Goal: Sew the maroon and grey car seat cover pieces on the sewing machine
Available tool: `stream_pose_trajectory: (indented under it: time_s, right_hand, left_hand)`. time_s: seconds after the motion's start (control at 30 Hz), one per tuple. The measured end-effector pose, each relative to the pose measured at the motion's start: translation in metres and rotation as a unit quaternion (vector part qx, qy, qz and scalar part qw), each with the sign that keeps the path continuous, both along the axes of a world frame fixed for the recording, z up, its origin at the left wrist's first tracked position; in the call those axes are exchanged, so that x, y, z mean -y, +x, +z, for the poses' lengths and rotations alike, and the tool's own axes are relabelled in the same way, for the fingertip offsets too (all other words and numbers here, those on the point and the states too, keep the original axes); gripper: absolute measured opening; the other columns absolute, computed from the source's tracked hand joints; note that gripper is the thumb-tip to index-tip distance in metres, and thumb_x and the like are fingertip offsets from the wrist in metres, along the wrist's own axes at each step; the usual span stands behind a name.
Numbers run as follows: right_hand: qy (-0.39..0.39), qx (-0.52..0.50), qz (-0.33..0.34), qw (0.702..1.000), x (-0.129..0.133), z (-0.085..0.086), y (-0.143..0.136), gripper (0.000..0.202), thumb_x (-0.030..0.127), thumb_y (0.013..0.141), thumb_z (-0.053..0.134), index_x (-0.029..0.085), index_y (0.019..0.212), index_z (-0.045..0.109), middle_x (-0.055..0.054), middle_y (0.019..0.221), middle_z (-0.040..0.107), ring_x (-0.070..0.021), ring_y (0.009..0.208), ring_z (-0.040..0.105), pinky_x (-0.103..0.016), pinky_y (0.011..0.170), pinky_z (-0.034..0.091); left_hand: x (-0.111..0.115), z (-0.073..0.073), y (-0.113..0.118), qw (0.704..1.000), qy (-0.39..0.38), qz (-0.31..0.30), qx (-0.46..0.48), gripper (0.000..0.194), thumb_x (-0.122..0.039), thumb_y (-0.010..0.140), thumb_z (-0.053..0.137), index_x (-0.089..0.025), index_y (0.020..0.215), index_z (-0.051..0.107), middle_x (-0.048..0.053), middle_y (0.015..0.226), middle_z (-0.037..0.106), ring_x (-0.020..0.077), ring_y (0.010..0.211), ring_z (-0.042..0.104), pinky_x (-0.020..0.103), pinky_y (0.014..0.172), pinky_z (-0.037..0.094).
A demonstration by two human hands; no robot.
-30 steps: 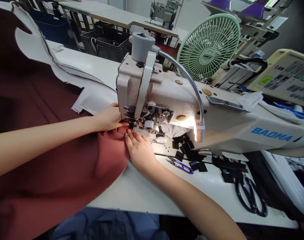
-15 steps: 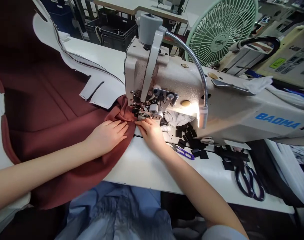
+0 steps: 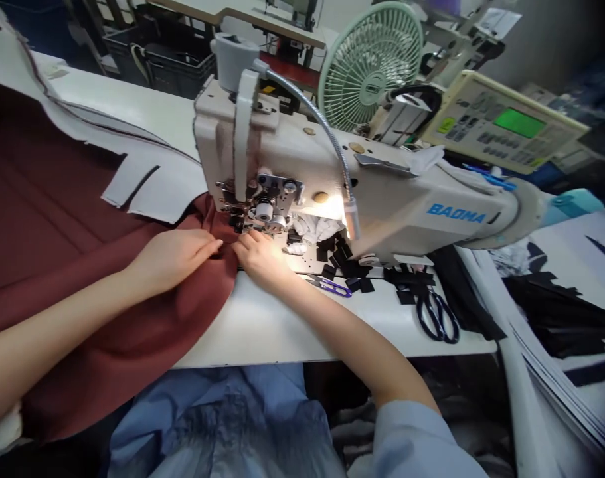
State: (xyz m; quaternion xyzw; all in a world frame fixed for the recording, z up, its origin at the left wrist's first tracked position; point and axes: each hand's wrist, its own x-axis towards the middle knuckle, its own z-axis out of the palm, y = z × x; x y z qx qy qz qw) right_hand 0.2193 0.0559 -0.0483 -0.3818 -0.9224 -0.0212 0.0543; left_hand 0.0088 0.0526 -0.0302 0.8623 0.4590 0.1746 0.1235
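Dark red fabric [image 3: 133, 325] spreads over the left part of the white table and runs under the needle area of a sewing machine [image 3: 302, 159]. My left hand [image 3: 175, 259] pinches a fold of this fabric, thumb and fingers together, left of the needle. Close to the presser foot, my right hand [image 3: 257, 255] has its fingers bent down on the fabric's edge; the fingertips are partly hidden. White pieces with a slit [image 3: 153, 186] lie on the fabric behind my left hand. The machine's lamp [image 3: 350, 219] shines on the needle area.
Purple thread snips [image 3: 335, 287], black fabric pieces [image 3: 349, 265] and black-handled scissors [image 3: 436, 315] lie on the table [image 3: 282, 332] to the right. Behind the machine stand a green fan [image 3: 372, 66] and a control panel [image 3: 506, 123]. Black strips [image 3: 561, 312] lie at the far right.
The view has turned right, showing more of the panel and right side. My left hand has changed from lying flat with fingers spread to pinching the fabric. My right hand stays by the presser foot.
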Motion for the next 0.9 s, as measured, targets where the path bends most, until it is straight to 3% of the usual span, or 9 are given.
stream_pose_trajectory:
  time_s: [0.1,0.2,0.27,0.37,0.47,0.57,0.63,0.73,0.9]
  right_hand:
    - [-0.008,-0.004,-0.021,1.000,0.018,0.005,0.004,0.029,0.020,0.104,0.042,0.012,0.120,0.065,-0.013,0.113,0.067,-0.0245,0.102,0.057,-0.037,0.084,0.048]
    - [-0.036,-0.063,-0.047,0.996,0.052,0.016,0.033,0.045,0.032,0.101,0.053,0.012,0.141,0.052,-0.015,0.131,0.063,-0.0262,0.108,0.057,-0.041,0.088,0.050]
    - [-0.054,-0.133,-0.083,0.986,0.078,0.025,0.073,0.046,0.033,0.100,0.054,0.017,0.143,0.051,-0.012,0.132,0.064,-0.0247,0.113,0.058,-0.040,0.094,0.049]
    - [-0.020,-0.181,-0.228,0.956,0.111,0.034,0.154,0.027,0.027,0.100,0.050,0.022,0.121,0.066,-0.009,0.116,0.071,-0.0239,0.107,0.063,-0.039,0.092,0.050]
    - [0.072,-0.102,-0.394,0.911,0.134,0.033,0.230,0.026,0.029,0.098,0.049,0.017,0.108,0.070,-0.012,0.105,0.071,-0.0269,0.097,0.064,-0.040,0.087,0.051]
    - [0.102,0.030,-0.479,0.872,0.147,0.024,0.270,0.031,0.031,0.096,0.051,0.011,0.111,0.069,-0.016,0.103,0.069,-0.0302,0.093,0.063,-0.042,0.083,0.050]
    - [0.106,0.076,-0.481,0.867,0.151,0.018,0.279,0.031,0.026,0.095,0.049,0.010,0.116,0.067,-0.017,0.105,0.069,-0.0295,0.094,0.063,-0.040,0.083,0.049]
    - [0.126,0.094,-0.437,0.886,0.154,0.012,0.286,0.032,0.015,0.092,0.046,0.012,0.118,0.063,-0.015,0.105,0.070,-0.0276,0.095,0.063,-0.038,0.085,0.049]
    - [0.178,0.065,-0.386,0.903,0.157,0.023,0.299,0.027,0.015,0.091,0.045,0.015,0.111,0.064,-0.015,0.097,0.072,-0.0292,0.086,0.064,-0.043,0.082,0.050]
  left_hand:
    - [-0.014,-0.003,-0.001,0.999,-0.003,-0.009,-0.053,0.040,-0.049,0.100,0.040,-0.025,0.106,0.072,0.003,0.106,0.074,0.0225,0.086,0.067,0.030,0.064,0.044]
    - [-0.013,-0.010,0.002,0.994,0.024,-0.039,-0.097,0.042,-0.053,0.099,0.041,-0.028,0.114,0.071,0.004,0.104,0.071,0.0222,0.079,0.065,0.031,0.057,0.040]
    - [-0.007,-0.012,0.004,0.994,0.051,-0.048,-0.089,0.047,-0.052,0.101,0.035,-0.025,0.116,0.071,0.008,0.098,0.069,0.0250,0.081,0.065,0.036,0.064,0.044]
    - [0.001,-0.013,0.007,0.990,0.101,-0.058,-0.082,0.048,-0.048,0.102,0.030,-0.026,0.116,0.071,0.010,0.094,0.068,0.0292,0.088,0.063,0.044,0.077,0.044]
    - [0.001,-0.015,0.007,0.988,0.124,-0.046,-0.080,0.046,-0.048,0.103,0.029,-0.029,0.113,0.069,0.008,0.093,0.069,0.0290,0.088,0.061,0.044,0.073,0.038]
    - [-0.001,-0.019,0.005,0.991,0.109,-0.034,-0.072,0.044,-0.044,0.104,0.028,-0.029,0.115,0.067,0.006,0.098,0.070,0.0284,0.092,0.061,0.042,0.073,0.035]
    - [-0.001,-0.020,0.006,0.991,0.099,-0.025,-0.083,0.041,-0.041,0.104,0.030,-0.029,0.115,0.068,0.007,0.101,0.070,0.0284,0.095,0.059,0.044,0.076,0.035]
    - [0.001,-0.016,0.009,0.989,0.101,-0.002,-0.110,0.037,-0.042,0.101,0.040,-0.027,0.112,0.072,0.010,0.104,0.069,0.0303,0.098,0.057,0.047,0.081,0.038]
    - [0.002,-0.010,0.014,0.993,0.105,-0.007,-0.061,0.027,-0.036,0.097,0.052,-0.023,0.108,0.073,0.009,0.112,0.068,0.0306,0.108,0.058,0.050,0.096,0.040]
